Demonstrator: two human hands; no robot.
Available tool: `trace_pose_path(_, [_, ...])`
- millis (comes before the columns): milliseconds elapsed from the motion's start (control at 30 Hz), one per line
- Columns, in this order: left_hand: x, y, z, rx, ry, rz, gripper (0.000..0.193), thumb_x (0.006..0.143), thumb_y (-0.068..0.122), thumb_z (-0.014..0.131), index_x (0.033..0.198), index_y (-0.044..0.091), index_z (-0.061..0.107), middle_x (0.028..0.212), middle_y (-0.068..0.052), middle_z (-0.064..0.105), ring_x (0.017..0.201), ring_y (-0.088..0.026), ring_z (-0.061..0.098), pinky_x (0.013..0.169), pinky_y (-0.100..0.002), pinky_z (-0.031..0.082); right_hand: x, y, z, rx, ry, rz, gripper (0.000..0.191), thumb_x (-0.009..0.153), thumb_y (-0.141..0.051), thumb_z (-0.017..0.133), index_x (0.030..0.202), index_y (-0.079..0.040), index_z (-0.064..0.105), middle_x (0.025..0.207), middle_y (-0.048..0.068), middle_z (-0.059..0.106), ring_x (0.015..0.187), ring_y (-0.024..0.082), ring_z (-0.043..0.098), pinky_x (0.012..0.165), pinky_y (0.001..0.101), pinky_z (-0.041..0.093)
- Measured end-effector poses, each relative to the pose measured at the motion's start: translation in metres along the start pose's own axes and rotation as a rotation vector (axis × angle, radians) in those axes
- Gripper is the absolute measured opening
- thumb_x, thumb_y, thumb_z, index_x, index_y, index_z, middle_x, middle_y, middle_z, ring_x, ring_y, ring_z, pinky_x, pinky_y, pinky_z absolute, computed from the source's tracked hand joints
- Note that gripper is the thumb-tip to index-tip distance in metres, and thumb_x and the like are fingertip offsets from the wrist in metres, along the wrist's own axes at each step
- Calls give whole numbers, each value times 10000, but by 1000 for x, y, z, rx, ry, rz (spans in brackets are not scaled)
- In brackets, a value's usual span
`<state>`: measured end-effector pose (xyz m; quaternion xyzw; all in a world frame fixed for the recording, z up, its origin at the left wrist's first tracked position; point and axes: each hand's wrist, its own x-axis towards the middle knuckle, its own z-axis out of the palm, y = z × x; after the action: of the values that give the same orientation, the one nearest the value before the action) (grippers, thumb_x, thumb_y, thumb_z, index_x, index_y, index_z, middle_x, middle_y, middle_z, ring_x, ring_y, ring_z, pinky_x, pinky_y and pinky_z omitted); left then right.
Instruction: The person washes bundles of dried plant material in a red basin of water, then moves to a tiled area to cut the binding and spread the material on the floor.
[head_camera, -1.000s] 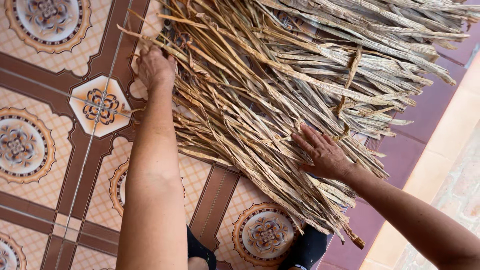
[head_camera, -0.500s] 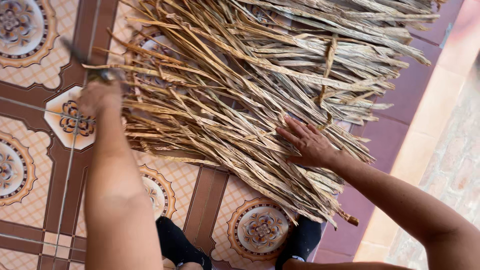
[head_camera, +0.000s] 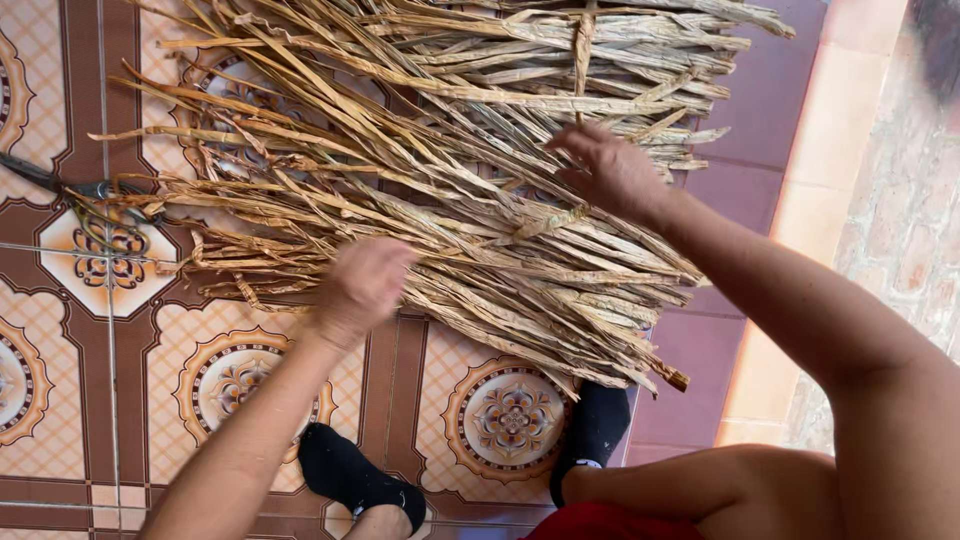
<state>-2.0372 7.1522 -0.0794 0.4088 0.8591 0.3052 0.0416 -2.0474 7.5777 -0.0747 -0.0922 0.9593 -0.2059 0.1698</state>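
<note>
Since half a second earlier, my left hand (head_camera: 362, 288) had slid from the far left of the floor (head_camera: 60, 420) inward onto the near edge of the dried leaves (head_camera: 430, 190). It lay loosely curled, gripping nothing I could see. My right hand (head_camera: 612, 172) pressed flat and open on the pile's middle. I judged I was gathering and straightening; next would need both hands squeezing strands together. Scissors (head_camera: 95, 200) lay left.

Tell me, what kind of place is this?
Probably a tiled porch or house floor used for handcraft. Patterned floor tiles run to a plain border, a big pile of dried leaves lies on them, and scissors lie beside it.
</note>
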Motion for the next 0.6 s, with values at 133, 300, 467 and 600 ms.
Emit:
trace_pose_path(133, [8,69,73,129,-414,173,1006,701,415,838,1530,337,272,1624,-118,150,1491,-348,185,1183,-690,229,0,29,-15,-388,205,-175,734,795,-418,751,1473,-225,548,1506,175,451,1325,417,488,1010,597,466])
trace_pose_path(300, [19,99,98,773,-257,101,1185,771,282,855,1671,391,92,1720,-153,-86,1564,-370,-69,1160,-596,-77,-25,38,-13,-403,-65,143,527,1077,-250,589,1566,-376,438,1640,113,331,1396,335,421,1088,501,439])
trace_pose_path(467, [23,126,83,115,-937,-256,1040,807,389,839,1601,331,170,1678,-154,-52,1535,-417,-50,1190,-721,93,-33,52,-3,-685,-28,-121,690,987,-49,547,1526,-471,458,1677,64,303,1484,300,340,1137,436,388])
trace_pose_path(600, [56,91,94,-62,-328,-309,625,963,371,746,1507,202,489,1511,-119,506,1340,-309,515,1148,-564,416,-26,54,8,-675,-16,-121,520,1005,-178,558,1482,-376,487,1695,88,281,1524,328,282,1219,483,309])
